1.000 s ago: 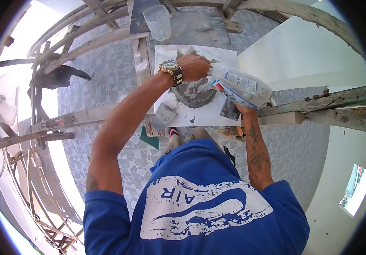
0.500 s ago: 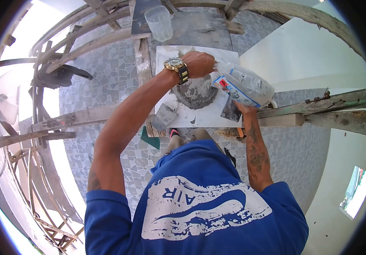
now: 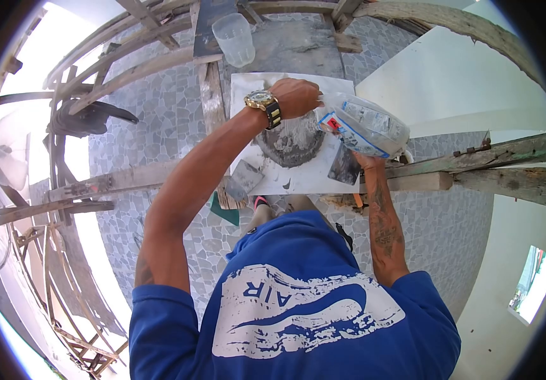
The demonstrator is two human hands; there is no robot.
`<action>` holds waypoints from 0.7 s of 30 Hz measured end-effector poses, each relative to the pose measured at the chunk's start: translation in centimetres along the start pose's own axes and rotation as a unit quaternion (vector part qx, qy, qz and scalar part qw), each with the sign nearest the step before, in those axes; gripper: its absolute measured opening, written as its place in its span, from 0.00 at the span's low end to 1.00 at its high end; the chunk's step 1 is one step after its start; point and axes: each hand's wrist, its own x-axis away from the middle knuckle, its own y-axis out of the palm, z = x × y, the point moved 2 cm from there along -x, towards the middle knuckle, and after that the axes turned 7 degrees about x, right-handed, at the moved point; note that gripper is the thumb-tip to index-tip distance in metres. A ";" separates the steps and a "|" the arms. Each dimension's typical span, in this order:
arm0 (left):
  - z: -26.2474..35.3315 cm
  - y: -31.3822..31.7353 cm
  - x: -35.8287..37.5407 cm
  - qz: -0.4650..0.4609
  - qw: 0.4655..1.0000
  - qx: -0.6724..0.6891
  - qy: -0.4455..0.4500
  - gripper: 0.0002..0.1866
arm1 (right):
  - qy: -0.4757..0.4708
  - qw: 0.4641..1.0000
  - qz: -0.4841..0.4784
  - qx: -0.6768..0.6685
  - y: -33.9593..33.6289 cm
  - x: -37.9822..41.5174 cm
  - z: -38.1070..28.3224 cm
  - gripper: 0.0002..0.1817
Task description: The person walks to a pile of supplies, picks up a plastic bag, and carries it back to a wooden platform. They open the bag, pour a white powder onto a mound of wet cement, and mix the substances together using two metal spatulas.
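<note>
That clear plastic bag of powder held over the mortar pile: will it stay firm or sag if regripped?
The bag looks floppy: its thin film creases around the right hand beneath it. Probably heavy for its size, bulging with powder. Its open end tilts toward the left hand, so it may spill.

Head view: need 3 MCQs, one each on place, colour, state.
1. Where does the clear plastic measuring cup stand?
A. on the grey board beyond the white tile
B. on the paved floor
C. in the left hand

2. What colour is the person's T-shirt?
A. red
B. blue
C. green

3. What does the right hand do?
A. hangs empty
B. holds the clear plastic bag of grey powder
C. grips a hammer

A: the cup sits on the board above the white tile.
B: the shirt is blue with white print.
B: the bag rests in that hand beside the grey mortar mound.
</note>
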 end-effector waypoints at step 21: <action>7.6 -10.6 -8.1 0.053 0.964 -0.083 0.246 0.10 | 0.171 0.857 0.164 0.458 4.7 -2.9 3.9 0.23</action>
